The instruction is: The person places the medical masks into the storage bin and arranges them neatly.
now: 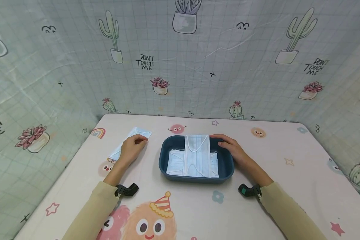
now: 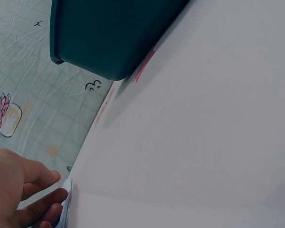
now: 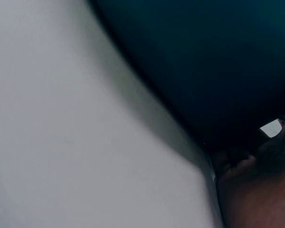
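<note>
My left hand [image 1: 133,146] is low over a light blue face mask [image 1: 115,154] lying on the table at the left. In the left wrist view, its thumb and fingers are loosely bent with a gap between them, fingertips right at the mask's edge. My right hand [image 1: 231,146] grips the far right corner of a dark blue plastic box [image 1: 195,180], thumb on the inner side and fingers behind the rim. Inside the box lie several face masks [image 1: 175,163]. One more mask [image 1: 197,158] lies crosswise over them, its far end up on the back rim.
The table [image 1: 267,206] has a white cloth with cartoon prints. Behind and at both sides hangs a curtain [image 1: 198,83] with cactus drawings. Black wrist cameras [image 1: 127,190] sit on both forearms near the table's surface.
</note>
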A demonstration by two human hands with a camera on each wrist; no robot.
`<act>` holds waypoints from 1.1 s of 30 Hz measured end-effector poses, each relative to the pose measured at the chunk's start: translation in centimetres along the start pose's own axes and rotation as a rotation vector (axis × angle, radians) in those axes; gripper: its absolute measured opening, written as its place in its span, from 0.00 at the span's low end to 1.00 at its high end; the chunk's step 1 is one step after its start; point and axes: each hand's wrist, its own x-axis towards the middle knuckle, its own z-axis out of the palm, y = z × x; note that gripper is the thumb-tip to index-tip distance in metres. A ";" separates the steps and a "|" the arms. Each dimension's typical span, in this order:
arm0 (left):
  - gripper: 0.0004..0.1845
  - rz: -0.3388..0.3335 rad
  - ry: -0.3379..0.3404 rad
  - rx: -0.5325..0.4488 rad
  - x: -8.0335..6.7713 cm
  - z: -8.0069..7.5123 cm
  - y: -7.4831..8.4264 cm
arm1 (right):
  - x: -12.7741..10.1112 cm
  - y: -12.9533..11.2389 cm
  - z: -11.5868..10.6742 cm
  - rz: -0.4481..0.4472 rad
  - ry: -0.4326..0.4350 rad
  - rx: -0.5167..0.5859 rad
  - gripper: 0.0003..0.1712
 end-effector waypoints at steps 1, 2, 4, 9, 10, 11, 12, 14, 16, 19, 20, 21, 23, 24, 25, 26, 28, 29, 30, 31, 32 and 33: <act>0.12 -0.002 -0.001 -0.001 0.0 0.0 0.0 | 0.0 0.0 0.0 -0.001 0.000 0.002 0.25; 0.12 -0.003 -0.002 -0.003 0.0 -0.1 0.1 | 0.0 0.0 0.0 -0.002 0.000 0.002 0.25; 0.12 -0.012 -0.004 -0.007 0.0 -0.1 0.1 | -0.1 -0.1 0.1 -0.004 -0.001 0.000 0.25; 0.12 -0.026 -0.014 -0.011 -0.1 -0.2 0.1 | -0.1 -0.1 0.1 -0.010 -0.001 -0.006 0.25; 0.12 -0.027 -0.016 -0.014 -0.1 -0.2 0.1 | -0.1 -0.1 0.1 -0.011 0.000 -0.006 0.25; 0.12 -0.028 -0.018 -0.016 -0.1 -0.2 0.2 | -0.1 -0.1 0.1 -0.011 -0.001 -0.005 0.25; 0.12 -0.032 -0.020 -0.020 -0.1 -0.2 0.2 | -0.1 -0.1 0.1 -0.012 -0.001 -0.005 0.25; 0.12 -0.035 -0.023 -0.024 -0.2 -0.2 0.2 | -0.1 0.0 0.1 -0.011 0.000 -0.008 0.25; 0.12 -0.033 -0.024 -0.024 -0.2 -0.3 0.3 | -0.1 0.0 0.1 -0.010 0.002 -0.014 0.25; 0.12 -0.035 -0.023 -0.025 -0.2 -0.3 0.3 | -0.1 0.1 0.1 -0.008 0.004 -0.021 0.25; 0.12 -0.035 -0.025 -0.025 -0.2 -0.3 0.3 | -0.2 0.2 0.1 -0.007 0.004 -0.021 0.25; 0.12 -0.038 -0.027 -0.024 -0.2 -0.2 0.3 | -0.2 0.2 0.1 -0.007 0.004 -0.019 0.25; 0.12 -0.044 -0.030 -0.026 -0.2 -0.2 0.2 | -0.3 0.3 0.1 -0.006 0.005 -0.017 0.25; 0.12 -0.047 -0.031 -0.027 -0.2 -0.2 0.2 | -0.3 0.2 0.1 -0.008 0.004 -0.020 0.25; 0.13 -0.046 -0.031 -0.026 -0.2 -0.2 0.2 | -0.3 0.2 0.0 -0.008 0.004 -0.020 0.24; 0.13 -0.049 -0.034 -0.025 -0.2 -0.2 0.3 | -0.3 0.2 0.0 -0.007 0.005 -0.019 0.25; 0.13 -0.050 -0.036 -0.025 -0.2 -0.2 0.4 | -0.3 0.2 0.0 -0.008 0.004 -0.023 0.24; 0.13 -0.048 -0.036 -0.026 -0.2 -0.2 0.4 | -0.3 0.1 0.0 -0.009 0.003 -0.025 0.24; 0.13 -0.045 -0.036 -0.025 -0.2 -0.3 0.4 | -0.3 0.1 0.0 -0.008 0.005 -0.024 0.24; 0.13 -0.042 -0.035 -0.023 -0.2 -0.3 0.4 | -0.3 0.1 0.0 -0.008 0.005 -0.024 0.24; 0.13 -0.042 -0.035 -0.025 -0.2 -0.4 0.4 | -0.2 0.0 0.0 -0.011 0.004 -0.025 0.24; 0.14 -0.040 -0.032 -0.022 -0.2 -0.4 0.4 | -0.1 0.0 0.0 -0.013 0.003 -0.027 0.25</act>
